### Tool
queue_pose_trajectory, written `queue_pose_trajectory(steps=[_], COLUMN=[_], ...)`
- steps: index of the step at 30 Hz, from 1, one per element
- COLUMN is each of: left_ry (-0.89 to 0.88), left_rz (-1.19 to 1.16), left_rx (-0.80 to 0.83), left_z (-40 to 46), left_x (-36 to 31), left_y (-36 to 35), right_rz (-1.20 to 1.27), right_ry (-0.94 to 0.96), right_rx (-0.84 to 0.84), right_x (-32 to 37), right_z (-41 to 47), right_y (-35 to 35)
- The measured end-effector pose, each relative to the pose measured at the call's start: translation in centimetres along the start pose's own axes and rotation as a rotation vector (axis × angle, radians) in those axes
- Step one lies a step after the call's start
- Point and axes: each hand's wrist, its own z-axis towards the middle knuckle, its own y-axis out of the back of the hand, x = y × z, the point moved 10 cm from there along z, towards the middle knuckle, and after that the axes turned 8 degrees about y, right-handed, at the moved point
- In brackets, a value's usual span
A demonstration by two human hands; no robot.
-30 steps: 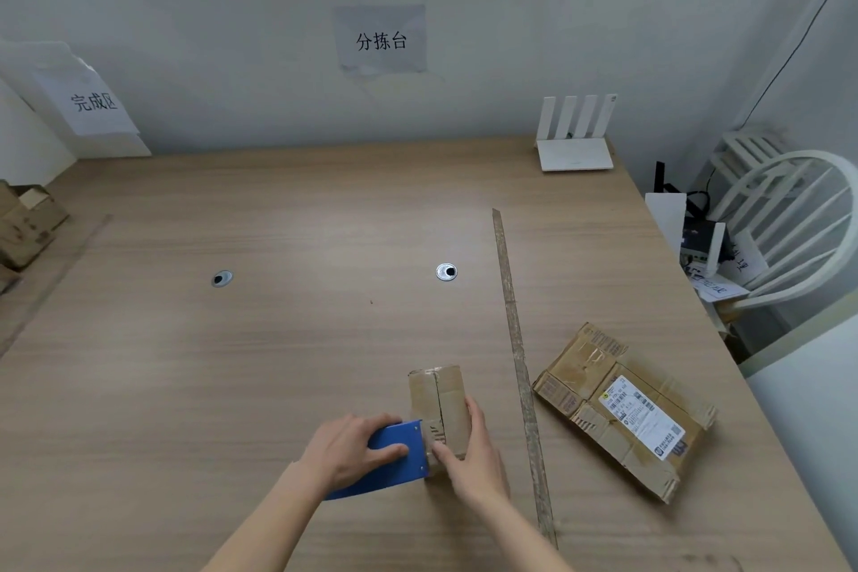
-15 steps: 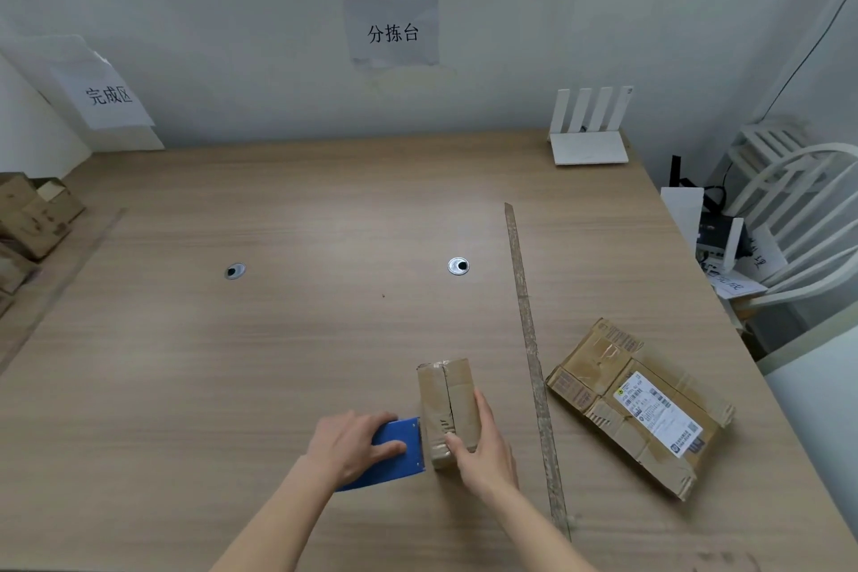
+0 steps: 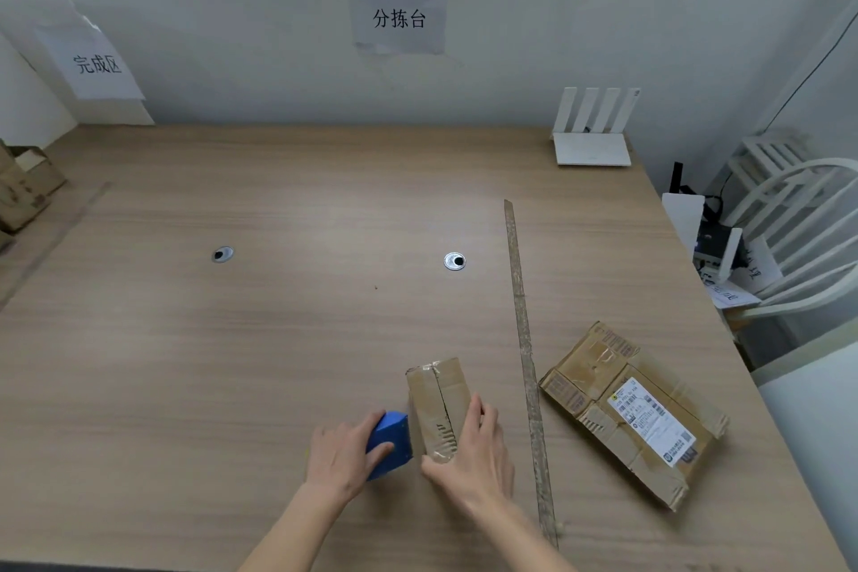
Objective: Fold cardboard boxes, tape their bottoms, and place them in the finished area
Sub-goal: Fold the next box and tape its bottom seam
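Wood-colored table [image 3: 278, 339] fills most of the view, with a gray wall behind it. Near the front edge stands a small cardboard box [image 3: 438, 404], its long side pointing away from the person, with a seam running down the top. The right hand [image 3: 473, 455] holds the near end of this box, with fingers curled around its right side. The left hand [image 3: 341, 455] grips a blue tape tool [image 3: 389, 444] that sits just beside the box on its left, touching or almost touching it. So the box lies to the right of the tool, and I think the tape must run along the seam, away from the person. A flat folded box [image 3: 631, 409] waits to the right, past a long thin strip [image 3: 524, 339]. Finished boxes [image 3: 23, 190] sit far off at the left edge, so the left hand is nearer to them.
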Motion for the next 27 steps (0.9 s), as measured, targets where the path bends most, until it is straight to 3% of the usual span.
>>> queue_pose_trajectory(steps=[6, 10, 14, 16, 19, 22, 27], left_ry=[0.083, 0.108, 0.01, -0.147, -0.28, -0.271, -0.197], left_rz=[-0.023, 0.004, -0.24, -0.396, -0.606, -0.779, -0.845], left_rx=[0.073, 0.111, -0.111, -0.077, 0.041, 0.058, 0.069], left_z=[-0.1, -0.4, -0.7, -1.0, -1.2, -1.0, -0.8], left_x=[3.9, 4.3, 0.6, -2.9, -7.5, -9.9, -10.0], left_y=[-3.0, -4.0, 0.4, 1.7, 2.3, 2.6, 1.9], right_rz=[-0.281, -0.5, -0.588, -0.484, -0.112, 0.219, 0.411], right_ry=[0.235, 0.488, 0.604, 0.54, 0.288, 0.161, 0.254], right_rx=[0.096, 0.178, 0.107, -0.04, -0.224, -0.056, 0.024], right_x=[-1.6, -1.0, 0.8, 0.8, -2.4, -4.1, -2.2], right_z=[3.7, 5.2, 5.1, 4.4, 2.2, 0.9, 1.5], right_y=[4.2, 6.3, 7.4, 8.5, 8.9, 5.3, 4.1])
